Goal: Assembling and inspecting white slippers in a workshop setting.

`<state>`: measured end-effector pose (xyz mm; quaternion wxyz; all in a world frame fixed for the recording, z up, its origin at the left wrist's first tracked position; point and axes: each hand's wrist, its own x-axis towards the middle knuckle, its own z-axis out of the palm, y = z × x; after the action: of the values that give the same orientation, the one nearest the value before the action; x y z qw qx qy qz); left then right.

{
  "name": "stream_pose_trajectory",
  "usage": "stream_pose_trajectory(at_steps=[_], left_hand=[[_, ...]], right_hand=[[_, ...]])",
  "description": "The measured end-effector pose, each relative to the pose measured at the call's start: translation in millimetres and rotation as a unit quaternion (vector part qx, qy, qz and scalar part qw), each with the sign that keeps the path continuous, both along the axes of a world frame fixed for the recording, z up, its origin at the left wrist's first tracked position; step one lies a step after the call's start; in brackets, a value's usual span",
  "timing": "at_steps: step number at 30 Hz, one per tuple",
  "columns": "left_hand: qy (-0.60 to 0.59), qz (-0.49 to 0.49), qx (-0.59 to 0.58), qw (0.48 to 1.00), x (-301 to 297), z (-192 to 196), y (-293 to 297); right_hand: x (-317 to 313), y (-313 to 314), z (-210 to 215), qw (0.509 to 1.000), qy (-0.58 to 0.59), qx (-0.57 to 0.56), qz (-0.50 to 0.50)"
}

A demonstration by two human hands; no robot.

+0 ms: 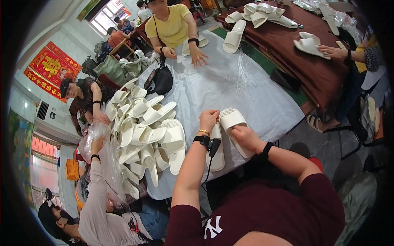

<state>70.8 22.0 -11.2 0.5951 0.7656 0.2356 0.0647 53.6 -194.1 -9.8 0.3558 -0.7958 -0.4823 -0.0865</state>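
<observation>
Two white slippers lie side by side in front of me at the table's near edge, toes pointing away. My left hand [209, 119] is closed at the toe end of the left slipper [218, 153]; whatever its fingers pinch is too small to make out. At the right slipper [232, 119], my right hand [245, 137] has its fingers curled at the strap's opening, gripping there, with the fingertips partly hidden. Just left of my left forearm, another white slipper [173, 141] rests at the edge of a large heap of white slippers [141, 117].
A pale plastic sheet covers the table [262, 119]. Beyond my hands lie a bunch of clear thin strands [242, 71], a black bag [162, 80] and a white slipper [234, 37]. Co-workers' hands reach in from the far side and left, near a clear plastic bag [96, 137].
</observation>
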Motion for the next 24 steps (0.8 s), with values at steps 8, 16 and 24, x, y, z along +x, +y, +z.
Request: stream_pose_trajectory(at_steps=[8, 16, 24], left_hand=[[0.054, -0.066, 0.071, 0.994, 9.6, -2.0, -5.4], [-0.053, 0.0, 0.101, 0.994, -8.9, 7.5, -1.6], [-0.136, 0.015, 0.011, 0.991, -36.1, 8.4, -10.8]], right_hand=[[0.0, 2.2, -0.8, 0.999, -0.004, 0.043, 0.012], [-7.4, 0.6, 22.7, 0.996, -0.016, 0.089, 0.026], [35.8, 38.6, 49.2, 0.982, 0.059, 0.175, -0.025]])
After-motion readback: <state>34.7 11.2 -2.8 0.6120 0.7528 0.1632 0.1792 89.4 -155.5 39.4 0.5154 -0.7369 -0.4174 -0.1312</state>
